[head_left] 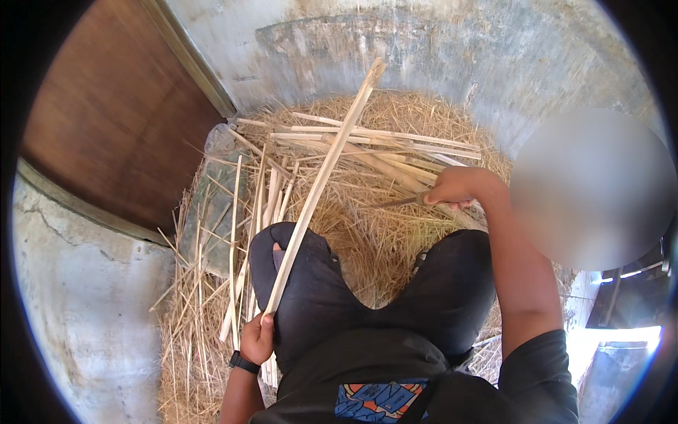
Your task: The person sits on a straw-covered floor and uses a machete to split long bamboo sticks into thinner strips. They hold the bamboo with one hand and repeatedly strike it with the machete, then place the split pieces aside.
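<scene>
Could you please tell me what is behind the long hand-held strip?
Behind the long strip are the left knee, straw, other strips and the wall; the parts it directly covers are hidden.

Here's the long strip (321, 180), pale and fibrous, wood or bamboo, hard to say which, its face matt and fairly smooth! Across to the knife (394, 203): thin dark metal, dull. Underneath, the straw (385, 275), dry, rough and bristly. Up comes the wall (424, 42), coarse and patchy like worn plaster, while the door (120, 106) answers in smooth brown wood. Soft matt cloth for the dark trousers (318, 311) and black shirt (360, 357); the black wristband (244, 363) looks like rubber or plastic!
</scene>
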Motion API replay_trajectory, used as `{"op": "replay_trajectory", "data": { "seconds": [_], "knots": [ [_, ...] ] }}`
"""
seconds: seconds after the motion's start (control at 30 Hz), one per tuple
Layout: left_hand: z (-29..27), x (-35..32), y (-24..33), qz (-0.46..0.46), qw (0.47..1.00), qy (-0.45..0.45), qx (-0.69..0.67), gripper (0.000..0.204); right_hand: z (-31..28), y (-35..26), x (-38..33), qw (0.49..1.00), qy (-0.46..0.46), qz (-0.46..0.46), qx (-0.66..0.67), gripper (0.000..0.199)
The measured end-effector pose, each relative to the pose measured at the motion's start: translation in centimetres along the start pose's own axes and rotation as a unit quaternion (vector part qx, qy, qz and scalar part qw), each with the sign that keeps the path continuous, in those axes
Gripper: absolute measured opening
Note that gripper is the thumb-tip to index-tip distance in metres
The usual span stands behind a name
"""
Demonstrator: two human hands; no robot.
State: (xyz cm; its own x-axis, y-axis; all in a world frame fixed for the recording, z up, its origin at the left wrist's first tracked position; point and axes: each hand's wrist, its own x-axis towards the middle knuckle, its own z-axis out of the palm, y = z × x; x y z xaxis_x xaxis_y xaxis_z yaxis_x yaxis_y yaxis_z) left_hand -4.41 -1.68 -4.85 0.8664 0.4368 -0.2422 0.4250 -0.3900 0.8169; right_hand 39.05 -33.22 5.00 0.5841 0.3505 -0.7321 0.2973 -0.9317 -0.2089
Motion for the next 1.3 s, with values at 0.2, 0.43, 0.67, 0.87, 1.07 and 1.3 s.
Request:
{"op": "replay_trajectory", "data": {
  "seconds": [0.2, 0.43, 0.67, 0.87, 1.07, 1.3],
  "knots": [
    [-0.1, 0.8, -1.6, -0.008, 1.000, 0.011, -0.004, 0.051, 1.8, 5.8, -4.3, 0.917, 0.181, -0.053, 0.351, 0.042],
    [0.1, 1.4, -1.3, -0.034, 0.999, -0.004, -0.005, 0.051, 5.5, 6.8, -4.4, 0.704, 0.269, -0.198, 0.627, 0.044],
    [-0.6, -0.2, -0.4, 0.016, 0.999, 0.010, -0.036, 0.048, 4.5, 3.4, -4.3, 0.569, 0.217, -0.276, 0.743, 0.022],
    [-3.0, -2.8, 3.4, -0.011, 0.994, 0.044, -0.094, 0.050, 5.7, 2.8, -0.1, 0.593, 0.312, -0.247, 0.700, 0.014],
    [-3.3, -3.0, 8.9, -0.001, 0.990, 0.005, -0.141, 0.055, 5.3, 4.3, 0.1, 0.584, 0.349, -0.250, 0.689, 0.012],
    [-0.9, -1.4, 8.6, 0.020, 0.993, -0.062, -0.095, 0.053, 6.5, 5.8, -0.7, 0.590, 0.361, -0.228, 0.685, 0.018]
  ]
}}
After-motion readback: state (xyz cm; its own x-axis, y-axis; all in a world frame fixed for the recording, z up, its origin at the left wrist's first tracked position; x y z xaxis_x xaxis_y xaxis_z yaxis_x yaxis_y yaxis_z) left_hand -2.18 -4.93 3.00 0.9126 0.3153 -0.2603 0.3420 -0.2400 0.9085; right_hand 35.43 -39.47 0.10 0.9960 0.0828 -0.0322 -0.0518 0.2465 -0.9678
